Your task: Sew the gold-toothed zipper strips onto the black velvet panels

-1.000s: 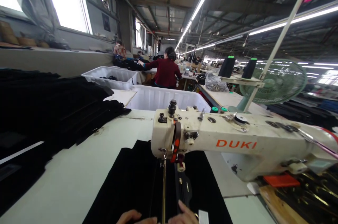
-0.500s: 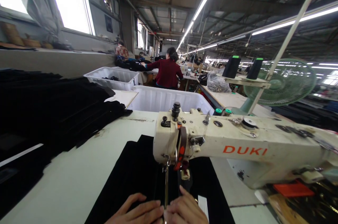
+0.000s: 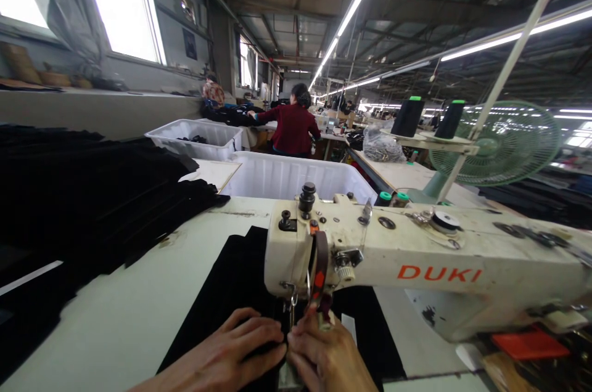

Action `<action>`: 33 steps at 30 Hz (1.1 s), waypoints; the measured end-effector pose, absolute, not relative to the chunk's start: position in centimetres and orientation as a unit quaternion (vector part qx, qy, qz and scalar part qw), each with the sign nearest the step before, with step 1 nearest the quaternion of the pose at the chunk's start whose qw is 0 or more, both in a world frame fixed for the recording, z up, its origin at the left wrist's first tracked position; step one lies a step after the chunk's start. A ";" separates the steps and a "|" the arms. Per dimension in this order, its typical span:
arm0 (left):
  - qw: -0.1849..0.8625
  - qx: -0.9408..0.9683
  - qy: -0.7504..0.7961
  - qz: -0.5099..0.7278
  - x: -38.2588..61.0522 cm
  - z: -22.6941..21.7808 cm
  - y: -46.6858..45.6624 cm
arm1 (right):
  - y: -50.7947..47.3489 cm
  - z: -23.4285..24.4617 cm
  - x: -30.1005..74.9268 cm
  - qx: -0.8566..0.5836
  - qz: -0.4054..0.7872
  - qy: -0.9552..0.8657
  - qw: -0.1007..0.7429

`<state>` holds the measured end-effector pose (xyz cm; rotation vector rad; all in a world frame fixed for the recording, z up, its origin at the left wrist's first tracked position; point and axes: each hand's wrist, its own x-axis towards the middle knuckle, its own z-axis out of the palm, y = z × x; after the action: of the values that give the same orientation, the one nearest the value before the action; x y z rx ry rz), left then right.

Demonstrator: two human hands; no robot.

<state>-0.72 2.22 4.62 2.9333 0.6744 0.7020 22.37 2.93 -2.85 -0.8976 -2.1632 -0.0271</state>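
Note:
Black fabric lies flat on the table and runs under the head of a white sewing machine. Down its middle, below the needle area, shows a short piece of a narrow gold-coloured strip that looks like a metal zipper. My left hand rests on the fabric left of this strip, fingers bent together and gripping the cloth by their tips. Just right of the strip, close under the machine head, my right hand is closed on the fabric; its fingertips are partly hidden. A white label lies beside it.
Stacked black cut pieces cover the table's left side. Beyond the machine stands a white plastic bin. Black thread cones and a green fan are at the right. A person in dark red works farther back.
Both hands have moved forward, toward the needle, and the fabric's far edge has shifted forward too. Less of the gold-coloured strip shows now. My right hand covers the area beside the presser foot.

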 end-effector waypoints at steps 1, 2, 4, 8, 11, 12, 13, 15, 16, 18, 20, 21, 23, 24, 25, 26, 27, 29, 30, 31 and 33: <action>0.029 0.949 0.222 0.223 -0.7 4.8 2.3 | 3.1 -2.7 22.3 -0.358 -0.002 -0.847 0.393; 0.032 0.950 0.224 0.217 -0.7 5.0 2.5 | 3.3 -2.5 22.3 -0.362 0.007 -0.843 0.399; 0.037 0.952 0.227 0.204 -0.6 5.4 2.9 | 3.5 -2.1 22.3 -0.375 0.024 -0.835 0.401; 0.041 0.954 0.229 0.187 -0.5 5.4 3.8 | 3.5 -1.5 22.5 -0.409 0.051 -0.831 0.373; 0.044 0.958 0.227 0.171 -0.5 5.0 4.2 | 3.4 -1.6 22.7 -0.441 0.058 -0.817 0.367; 0.046 0.959 0.226 0.167 -0.6 4.8 4.3 | 3.4 -1.8 22.8 -0.451 0.047 -0.812 0.369; 0.048 0.959 0.226 0.165 -0.6 4.7 4.3 | 3.4 -2.0 22.7 -0.460 0.032 -0.806 0.371; 0.051 0.959 0.224 0.167 -0.7 4.6 4.2 | 3.3 -2.4 22.5 -0.473 -0.003 -0.798 0.375; 0.053 0.958 0.223 0.170 -0.8 4.5 4.2 | 3.3 -2.6 22.4 -0.479 -0.020 -0.794 0.374; 0.052 0.957 0.226 0.176 -0.9 4.1 4.2 | 3.2 -2.9 21.9 -0.491 -0.056 -0.787 0.368; 0.050 0.957 0.227 0.174 -1.0 3.6 4.2 | 3.3 -3.0 21.6 -0.496 -0.089 -0.787 0.356; 0.049 0.958 0.227 0.170 -1.1 3.4 4.3 | 3.5 -3.1 21.5 -0.493 -0.102 -0.791 0.348; 0.050 0.961 0.221 0.159 -1.2 3.0 4.5 | 4.1 -3.3 21.3 -0.481 -0.121 -0.800 0.337; 0.051 0.962 0.218 0.155 -1.3 2.8 4.6 | 4.6 -3.5 21.3 -0.476 -0.126 -0.804 0.333; 0.052 0.963 0.216 0.151 -1.3 2.8 4.7 | 5.1 -3.6 21.3 -0.472 -0.129 -0.807 0.331; 0.054 0.964 0.215 0.148 -1.3 2.8 4.7 | 5.6 -3.6 21.4 -0.469 -0.127 -0.810 0.328; 0.057 0.964 0.216 0.147 -1.3 2.8 4.7 | 6.0 -3.4 21.5 -0.468 -0.124 -0.812 0.325; 0.060 0.963 0.218 0.149 -1.3 3.0 4.7 | 6.4 -2.7 22.1 -0.462 -0.113 -0.820 0.318; 0.061 0.962 0.218 0.151 -1.3 3.1 4.6 | 6.3 -2.1 22.4 -0.457 -0.106 -0.825 0.315; 0.061 0.962 0.216 0.153 -1.3 3.2 4.6 | 5.9 -1.5 22.8 -0.453 -0.099 -0.829 0.312; 0.061 0.963 0.209 0.157 -1.2 3.4 4.5 | 4.7 -0.3 23.6 -0.441 -0.087 -0.837 0.311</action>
<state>-1.17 4.48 3.41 2.9149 0.6327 0.4746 23.64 4.72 -0.28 -1.1642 -2.2110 -0.2306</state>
